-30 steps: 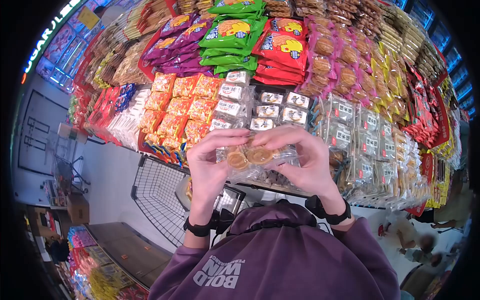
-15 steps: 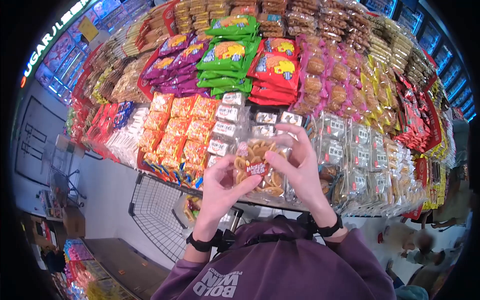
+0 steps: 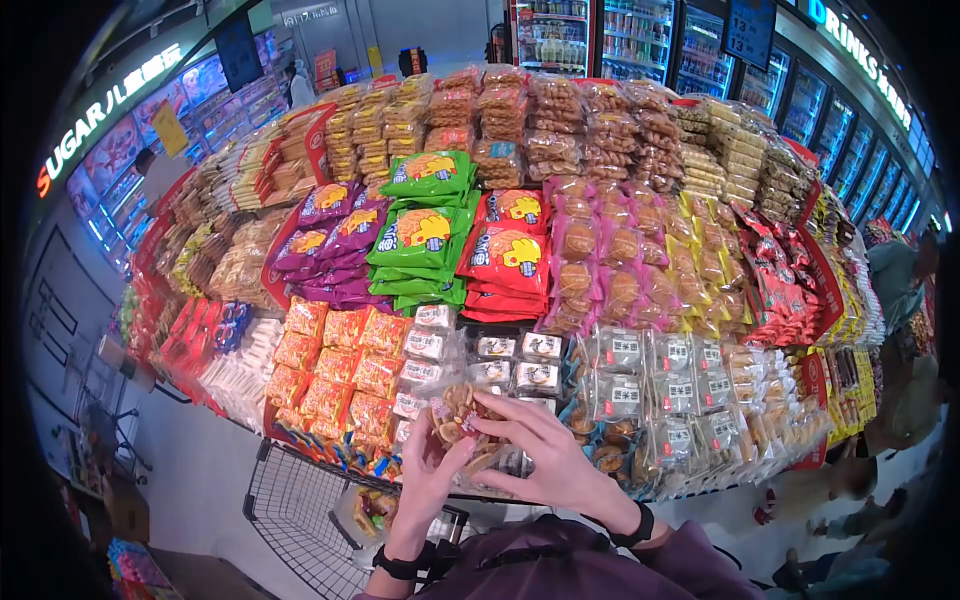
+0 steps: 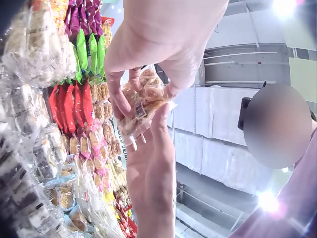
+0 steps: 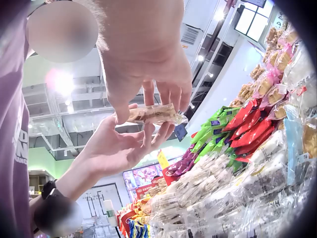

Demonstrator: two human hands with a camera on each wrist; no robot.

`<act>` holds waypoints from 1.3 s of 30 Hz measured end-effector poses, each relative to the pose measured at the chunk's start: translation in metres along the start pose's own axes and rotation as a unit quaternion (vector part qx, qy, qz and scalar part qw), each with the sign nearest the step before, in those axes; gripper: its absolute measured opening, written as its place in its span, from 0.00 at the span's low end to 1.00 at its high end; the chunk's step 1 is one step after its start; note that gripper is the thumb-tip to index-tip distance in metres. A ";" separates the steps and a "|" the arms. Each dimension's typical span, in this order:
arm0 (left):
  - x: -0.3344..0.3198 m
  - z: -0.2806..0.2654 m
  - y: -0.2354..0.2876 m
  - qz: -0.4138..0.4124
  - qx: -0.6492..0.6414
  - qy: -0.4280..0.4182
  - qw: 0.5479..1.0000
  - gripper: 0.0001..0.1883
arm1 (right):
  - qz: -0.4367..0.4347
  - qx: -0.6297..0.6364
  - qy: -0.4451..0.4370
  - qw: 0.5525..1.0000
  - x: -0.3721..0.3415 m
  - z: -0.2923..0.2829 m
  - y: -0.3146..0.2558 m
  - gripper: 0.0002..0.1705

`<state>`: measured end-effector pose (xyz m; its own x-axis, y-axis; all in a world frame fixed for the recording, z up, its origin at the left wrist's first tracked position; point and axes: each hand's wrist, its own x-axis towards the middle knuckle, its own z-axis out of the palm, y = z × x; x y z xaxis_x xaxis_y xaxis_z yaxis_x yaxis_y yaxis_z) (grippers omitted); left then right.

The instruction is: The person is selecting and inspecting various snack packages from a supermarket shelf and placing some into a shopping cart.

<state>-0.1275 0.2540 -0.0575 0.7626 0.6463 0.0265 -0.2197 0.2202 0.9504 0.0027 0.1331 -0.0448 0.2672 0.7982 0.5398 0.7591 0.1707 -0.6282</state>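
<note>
Pressure should be light where left hand (image 3: 426, 487) and right hand (image 3: 556, 466) pinch the clear-plastic packet of tan biscuits (image 3: 452, 431).

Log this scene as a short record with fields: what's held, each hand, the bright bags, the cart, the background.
Held: clear snack packet
Left hand: grips packet
Right hand: grips packet
Bright bags: purple bags, green bags, red bags, left to right
Cart: wire cart at person's left, wrapped food inside
Background: drinks coolers
</note>
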 end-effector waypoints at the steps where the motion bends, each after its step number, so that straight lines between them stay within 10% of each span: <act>1: -0.001 0.000 0.000 -0.007 -0.008 -0.004 1.000 0.24 | -0.002 0.004 0.000 1.000 0.001 -0.001 -0.001 0.34; 15: -0.001 -0.003 -0.010 -0.007 -0.018 -0.030 0.999 0.23 | 0.091 0.028 -0.058 0.994 0.002 -0.007 -0.010 0.36; 24: -0.011 -0.018 -0.023 -0.027 -0.048 0.037 0.998 0.19 | -0.054 -0.259 -0.171 0.949 0.056 -0.096 -0.019 0.24; 39: -0.036 -0.026 -0.004 -0.015 -0.009 0.133 0.991 0.26 | -0.049 -0.530 -0.087 0.842 0.287 -0.157 0.255 0.08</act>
<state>-0.1696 0.2486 -0.0702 0.5822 0.8085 -0.0862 -0.2127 0.2538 0.9436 0.3659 0.3152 0.0379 0.1516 0.8989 0.4111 0.9007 -0.2969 0.3170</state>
